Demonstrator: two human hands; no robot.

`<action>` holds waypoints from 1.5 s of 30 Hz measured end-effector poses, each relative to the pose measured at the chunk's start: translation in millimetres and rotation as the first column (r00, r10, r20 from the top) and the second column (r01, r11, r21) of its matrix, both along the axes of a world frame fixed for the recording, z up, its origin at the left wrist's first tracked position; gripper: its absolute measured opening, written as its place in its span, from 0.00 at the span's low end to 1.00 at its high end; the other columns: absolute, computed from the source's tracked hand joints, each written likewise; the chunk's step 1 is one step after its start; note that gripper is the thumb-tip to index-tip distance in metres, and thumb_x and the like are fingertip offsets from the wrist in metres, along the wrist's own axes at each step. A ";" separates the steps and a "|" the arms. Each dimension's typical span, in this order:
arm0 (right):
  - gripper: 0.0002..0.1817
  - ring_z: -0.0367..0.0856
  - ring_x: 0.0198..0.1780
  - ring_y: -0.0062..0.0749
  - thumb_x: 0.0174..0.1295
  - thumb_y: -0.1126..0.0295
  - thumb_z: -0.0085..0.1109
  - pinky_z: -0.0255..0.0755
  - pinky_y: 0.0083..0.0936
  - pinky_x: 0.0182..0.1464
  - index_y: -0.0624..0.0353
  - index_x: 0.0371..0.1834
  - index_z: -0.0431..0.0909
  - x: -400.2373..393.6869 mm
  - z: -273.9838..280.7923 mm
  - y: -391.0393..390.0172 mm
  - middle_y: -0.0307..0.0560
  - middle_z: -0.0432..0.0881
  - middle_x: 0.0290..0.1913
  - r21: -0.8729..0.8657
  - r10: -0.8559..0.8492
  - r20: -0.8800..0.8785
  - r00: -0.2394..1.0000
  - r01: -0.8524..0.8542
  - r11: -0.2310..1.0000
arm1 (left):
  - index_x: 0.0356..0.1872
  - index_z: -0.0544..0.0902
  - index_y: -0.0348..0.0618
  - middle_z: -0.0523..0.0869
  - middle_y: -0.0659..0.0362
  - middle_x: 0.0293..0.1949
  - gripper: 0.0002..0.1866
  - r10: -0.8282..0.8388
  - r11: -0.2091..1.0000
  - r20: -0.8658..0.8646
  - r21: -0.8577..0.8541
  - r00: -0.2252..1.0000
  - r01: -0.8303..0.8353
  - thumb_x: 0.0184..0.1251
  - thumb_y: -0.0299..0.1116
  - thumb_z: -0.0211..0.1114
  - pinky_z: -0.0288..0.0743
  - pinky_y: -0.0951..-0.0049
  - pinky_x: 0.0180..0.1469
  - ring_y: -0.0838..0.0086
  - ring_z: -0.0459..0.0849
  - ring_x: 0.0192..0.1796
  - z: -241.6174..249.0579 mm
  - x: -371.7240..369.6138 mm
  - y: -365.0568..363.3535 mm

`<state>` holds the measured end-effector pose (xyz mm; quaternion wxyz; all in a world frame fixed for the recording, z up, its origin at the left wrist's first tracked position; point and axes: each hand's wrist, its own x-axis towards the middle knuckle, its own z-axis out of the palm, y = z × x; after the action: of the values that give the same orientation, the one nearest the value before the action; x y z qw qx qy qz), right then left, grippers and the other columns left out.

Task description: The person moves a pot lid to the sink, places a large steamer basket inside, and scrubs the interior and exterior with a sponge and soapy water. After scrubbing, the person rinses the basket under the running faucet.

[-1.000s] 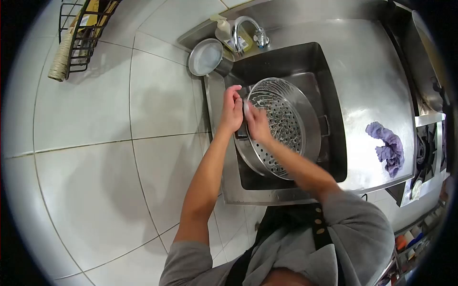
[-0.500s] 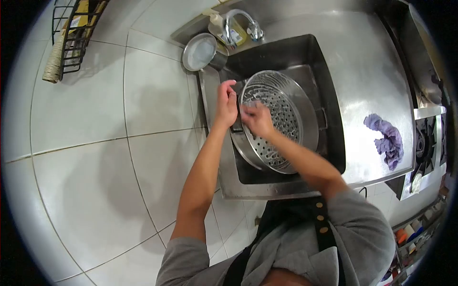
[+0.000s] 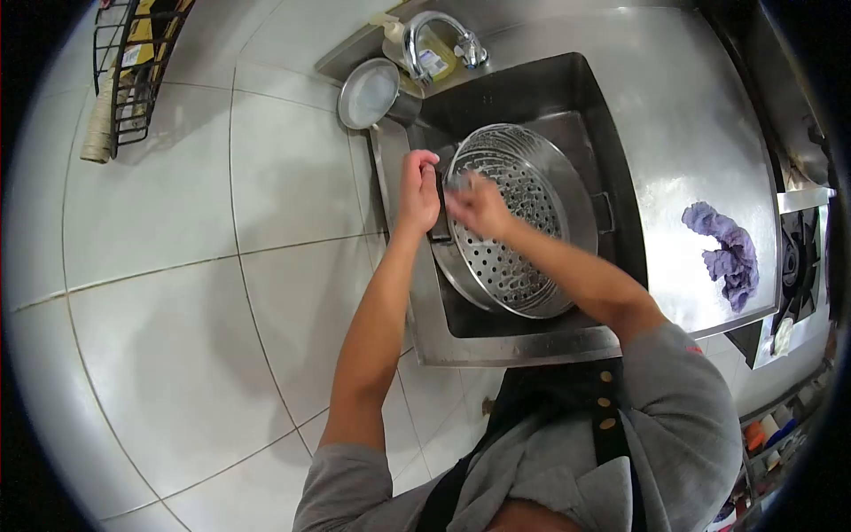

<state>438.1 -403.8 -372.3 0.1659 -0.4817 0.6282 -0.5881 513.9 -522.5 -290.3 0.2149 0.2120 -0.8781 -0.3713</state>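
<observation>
A round metal steamer pot (image 3: 521, 266) with a perforated bottom sits tilted in the sink, soap suds streaking its inner wall and holes. At its left side, my left hand (image 3: 418, 193) is closed around the dark side handle (image 3: 440, 222). My right hand (image 3: 479, 208) is smeared by motion at the inner left wall, just inside the rim. Its fingers are curled in, and a greyish patch at the fingertips is too blurred to name.
The sink basin (image 3: 612, 293) surrounds the pot. Behind it stand a faucet (image 3: 434, 22), a soap bottle (image 3: 434, 58) and a strainer (image 3: 369, 93). A purple cloth (image 3: 729, 257) lies on the steel counter (image 3: 683, 160), left of a stove (image 3: 798, 266). A wire basket (image 3: 142, 71) hangs on the tiled wall.
My right hand has shifted slightly along the pot's inner left wall and stays blurred. My left hand keeps its place at the handle. The whole view has shifted a little.
</observation>
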 end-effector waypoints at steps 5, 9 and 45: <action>0.11 0.72 0.32 0.47 0.59 0.63 0.61 0.65 0.41 0.35 0.59 0.30 0.85 25.8 12.7 24.0 0.57 0.73 0.28 -0.351 -0.140 0.127 0.982 0.177 0.919 | 0.43 0.72 0.39 0.72 0.55 0.39 0.07 0.014 0.999 -0.002 -0.029 1.000 -0.014 0.68 0.22 0.47 0.67 0.72 0.49 0.68 0.72 0.42 6.6 -8.1 -2.0; 0.13 0.74 0.33 0.42 0.55 0.65 0.65 0.69 0.35 0.38 0.53 0.43 0.86 2.8 -15.8 -25.8 0.51 0.73 0.30 -0.129 -0.223 0.203 0.953 0.252 0.959 | 0.42 0.71 0.39 0.72 0.55 0.40 0.06 0.032 0.999 0.005 0.011 0.999 -0.032 0.69 0.23 0.46 0.67 0.73 0.50 0.68 0.72 0.43 2.3 6.3 10.8; 0.12 0.77 0.39 0.40 0.52 0.72 0.67 0.71 0.27 0.43 0.55 0.41 0.85 49.8 -17.1 51.1 0.48 0.76 0.36 -0.247 0.097 0.166 0.981 -0.054 0.968 | 0.43 0.72 0.39 0.78 0.49 0.37 0.06 0.150 0.989 0.130 -0.026 0.980 -0.148 0.68 0.24 0.49 0.72 0.67 0.47 0.59 0.79 0.41 12.7 -11.7 -2.3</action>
<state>488.0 -352.7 -389.4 0.1836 -0.4679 0.5159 -0.6937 502.1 -524.9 -277.6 0.1856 0.2993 -0.8750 -0.3321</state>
